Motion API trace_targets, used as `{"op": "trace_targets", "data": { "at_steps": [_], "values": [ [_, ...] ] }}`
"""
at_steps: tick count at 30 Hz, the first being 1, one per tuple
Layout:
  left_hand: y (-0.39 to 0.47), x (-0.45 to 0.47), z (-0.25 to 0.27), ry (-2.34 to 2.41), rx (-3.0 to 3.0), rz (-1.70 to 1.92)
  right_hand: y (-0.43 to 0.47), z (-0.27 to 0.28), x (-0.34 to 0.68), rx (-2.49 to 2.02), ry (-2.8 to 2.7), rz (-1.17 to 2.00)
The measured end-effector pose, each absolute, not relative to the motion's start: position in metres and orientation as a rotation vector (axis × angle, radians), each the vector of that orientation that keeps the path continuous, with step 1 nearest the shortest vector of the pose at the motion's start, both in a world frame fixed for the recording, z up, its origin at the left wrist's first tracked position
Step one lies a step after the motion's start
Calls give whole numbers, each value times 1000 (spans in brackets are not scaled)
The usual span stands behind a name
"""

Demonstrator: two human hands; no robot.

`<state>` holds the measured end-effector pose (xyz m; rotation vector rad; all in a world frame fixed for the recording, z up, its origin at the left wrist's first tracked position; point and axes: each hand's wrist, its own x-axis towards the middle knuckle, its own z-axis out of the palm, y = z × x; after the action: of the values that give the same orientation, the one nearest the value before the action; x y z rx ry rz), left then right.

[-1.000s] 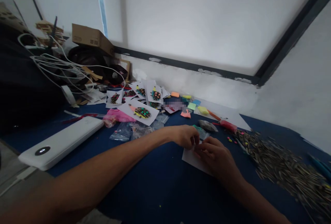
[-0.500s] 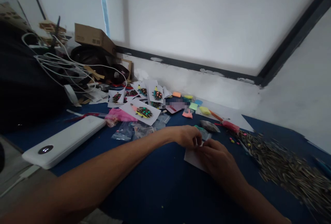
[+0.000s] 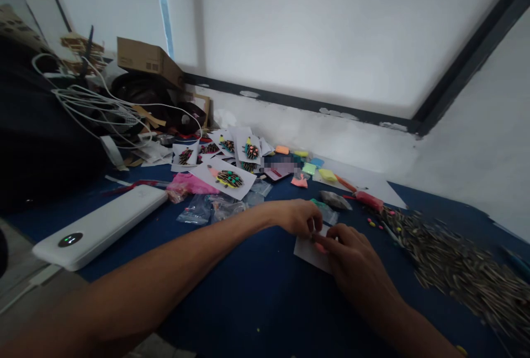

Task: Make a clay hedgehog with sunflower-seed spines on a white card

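Observation:
A small white sheet of paper [image 3: 307,253] lies on the blue tabletop under my two hands. On it, a coral-pink patch [image 3: 320,247] that looks like modelling clay shows between my right fingers. My left hand [image 3: 298,218] reaches over the sheet's far edge, thumb and fingers pinched together and pointing down. Close against it, my right hand [image 3: 355,250] is also closed, with its fingertips meeting near the left ones. Whatever the fingertips hold is too small and hidden to name. Just beyond them are a clear bag with something green [image 3: 325,212] and a grey packet [image 3: 335,200].
Sunflower-like striped seeds [image 3: 464,264] form a long heap at right. Finished-looking cards with seed hedgehogs [image 3: 229,179] lie at back left, near plastic bags [image 3: 196,210]. A white power bank [image 3: 103,225] is at left. Coloured clay packs [image 3: 328,175] line the back.
My right fingers have shifted slightly, so the coral-pink patch on the paper now shows. The left hand stays nearly in place, and the view has moved a little.

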<state>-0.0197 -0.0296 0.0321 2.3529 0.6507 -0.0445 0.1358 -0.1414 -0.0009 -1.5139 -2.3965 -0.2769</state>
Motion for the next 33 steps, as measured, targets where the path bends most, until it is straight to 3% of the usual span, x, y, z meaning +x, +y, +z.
{"op": "trace_targets", "data": {
  "at_steps": [21,28,33],
  "values": [
    [-30,-23,31,623,2363,2,-149,4,132,-1532,-2406,-308],
    [-30,-25,31,591,2340,4,-132,7,162,-1646,-2048,-70],
    [-31,-26,32,597,2324,49,-120,3,189,-1746,-1883,-88]
  ]
}}
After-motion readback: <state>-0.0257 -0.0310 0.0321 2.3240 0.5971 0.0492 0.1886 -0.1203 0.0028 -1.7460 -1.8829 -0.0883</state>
